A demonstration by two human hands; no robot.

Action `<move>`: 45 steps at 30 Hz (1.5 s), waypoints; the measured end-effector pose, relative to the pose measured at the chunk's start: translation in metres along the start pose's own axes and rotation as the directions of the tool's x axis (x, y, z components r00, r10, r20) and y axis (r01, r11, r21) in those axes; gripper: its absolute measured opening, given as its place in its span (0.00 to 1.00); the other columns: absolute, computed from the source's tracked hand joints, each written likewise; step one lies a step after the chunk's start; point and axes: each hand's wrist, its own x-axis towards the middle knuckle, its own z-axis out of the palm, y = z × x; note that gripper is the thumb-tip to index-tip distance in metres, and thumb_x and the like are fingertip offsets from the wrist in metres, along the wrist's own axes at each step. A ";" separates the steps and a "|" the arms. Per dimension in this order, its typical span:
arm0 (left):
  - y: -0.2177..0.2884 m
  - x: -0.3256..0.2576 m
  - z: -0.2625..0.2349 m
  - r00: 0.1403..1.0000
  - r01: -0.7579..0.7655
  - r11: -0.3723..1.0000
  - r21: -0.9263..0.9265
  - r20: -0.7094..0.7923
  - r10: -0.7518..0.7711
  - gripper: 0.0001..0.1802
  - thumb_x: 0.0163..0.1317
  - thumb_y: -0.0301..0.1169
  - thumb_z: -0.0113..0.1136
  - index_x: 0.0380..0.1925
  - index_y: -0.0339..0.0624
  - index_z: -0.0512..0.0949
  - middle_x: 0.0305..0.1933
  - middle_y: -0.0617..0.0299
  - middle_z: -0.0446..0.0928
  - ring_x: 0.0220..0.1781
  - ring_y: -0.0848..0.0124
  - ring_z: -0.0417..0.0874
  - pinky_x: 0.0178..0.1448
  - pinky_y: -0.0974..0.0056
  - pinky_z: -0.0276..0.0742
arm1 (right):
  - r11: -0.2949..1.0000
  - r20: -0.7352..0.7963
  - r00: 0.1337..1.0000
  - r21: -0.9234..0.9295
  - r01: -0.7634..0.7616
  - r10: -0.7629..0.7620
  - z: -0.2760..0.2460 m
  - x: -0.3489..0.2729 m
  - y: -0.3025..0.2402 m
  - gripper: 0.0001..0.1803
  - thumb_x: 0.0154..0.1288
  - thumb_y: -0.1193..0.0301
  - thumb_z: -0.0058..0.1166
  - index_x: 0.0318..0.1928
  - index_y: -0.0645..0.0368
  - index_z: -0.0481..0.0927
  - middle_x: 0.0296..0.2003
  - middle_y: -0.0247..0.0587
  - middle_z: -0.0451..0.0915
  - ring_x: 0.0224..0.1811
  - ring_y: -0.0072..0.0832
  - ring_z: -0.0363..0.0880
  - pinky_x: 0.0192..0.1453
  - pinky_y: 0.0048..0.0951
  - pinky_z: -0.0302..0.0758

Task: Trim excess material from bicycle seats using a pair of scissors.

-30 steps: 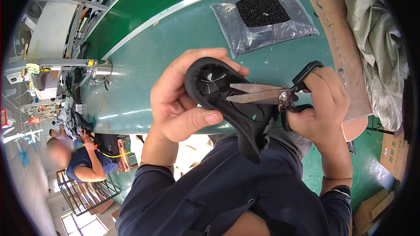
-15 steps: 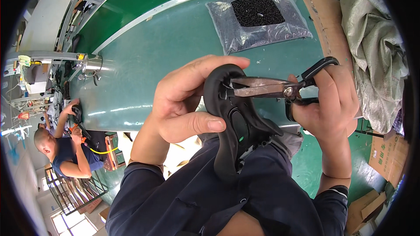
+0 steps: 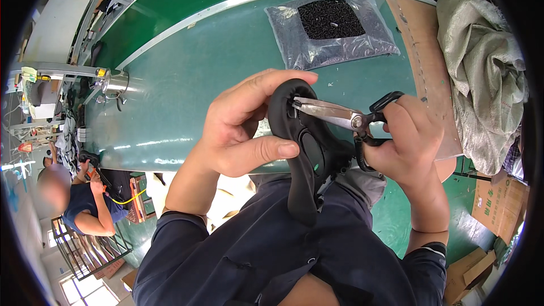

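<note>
My left hand [image 3: 241,122] grips the rim of a black bicycle saddle [image 3: 303,192], thumb on the near side and fingers around the far side. Its hollow underside faces up toward me. In my right hand [image 3: 405,139] is a pair of scissors [image 3: 334,113] with black handles, fingers and thumb through the loops. The blades lie nearly together, and their tips reach inside the saddle's rim at the wide end. Whatever sits between the tips is too small to make out.
A clear plastic bag [image 3: 357,54] of small black pieces lies on the green table [image 3: 187,96]. Woven sacking [image 3: 481,79] hangs over the right end, with cardboard boxes [image 3: 498,207] below. At left, a person [image 3: 90,204] holds an orange-handled tool with a yellow hose.
The scissor blades, spread before, have come together at the saddle's rim. My right hand has moved left, toward the saddle. The person at left has shifted posture.
</note>
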 end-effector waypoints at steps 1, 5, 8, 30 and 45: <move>-0.002 -0.001 -0.001 1.000 0.004 1.000 0.028 -0.014 -0.004 0.50 0.59 0.40 0.84 0.72 0.19 0.69 0.57 0.39 0.84 0.60 0.54 0.89 0.66 0.55 0.85 | 1.000 -0.003 1.000 -0.002 0.001 -0.001 0.003 -0.001 0.000 0.20 0.32 0.74 0.74 0.30 0.59 0.79 0.26 0.40 0.74 0.23 0.41 0.76 0.25 0.40 0.73; -0.004 0.001 0.005 0.999 -0.030 0.999 0.017 -0.041 0.031 0.48 0.61 0.39 0.83 0.72 0.20 0.68 0.58 0.38 0.83 0.62 0.52 0.89 0.66 0.54 0.86 | 0.991 0.035 0.998 0.121 -0.057 0.053 0.007 -0.003 -0.002 0.17 0.37 0.75 0.75 0.29 0.59 0.79 0.22 0.38 0.72 0.20 0.39 0.74 0.23 0.36 0.70; 0.000 0.003 -0.002 0.994 -0.055 0.998 0.008 -0.096 0.056 0.44 0.65 0.36 0.77 0.73 0.21 0.67 0.61 0.35 0.82 0.64 0.45 0.89 0.67 0.48 0.87 | 0.951 0.063 0.981 0.242 -0.191 0.181 0.004 -0.002 -0.006 0.17 0.45 0.75 0.78 0.29 0.60 0.78 0.20 0.37 0.71 0.19 0.32 0.71 0.23 0.32 0.67; 0.034 0.142 -0.138 0.981 -0.180 0.973 0.148 -0.050 0.189 0.38 0.68 0.43 0.74 0.68 0.27 0.72 0.59 0.42 0.83 0.59 0.51 0.89 0.67 0.47 0.85 | 0.255 0.171 0.344 0.395 -0.882 0.923 0.005 -0.111 0.094 0.15 0.69 0.69 0.75 0.32 0.63 0.81 0.17 0.26 0.71 0.18 0.14 0.68 0.23 0.22 0.65; -0.145 0.371 -0.266 0.851 0.489 0.601 0.633 -0.498 -0.168 0.30 0.69 0.40 0.75 0.66 0.38 0.80 0.65 0.49 0.85 0.65 0.59 0.87 0.63 0.56 0.86 | 0.237 -0.079 0.232 0.548 -0.802 0.970 0.034 -0.143 0.108 0.08 0.72 0.78 0.67 0.37 0.59 0.79 0.24 0.27 0.77 0.21 0.13 0.72 0.26 0.19 0.66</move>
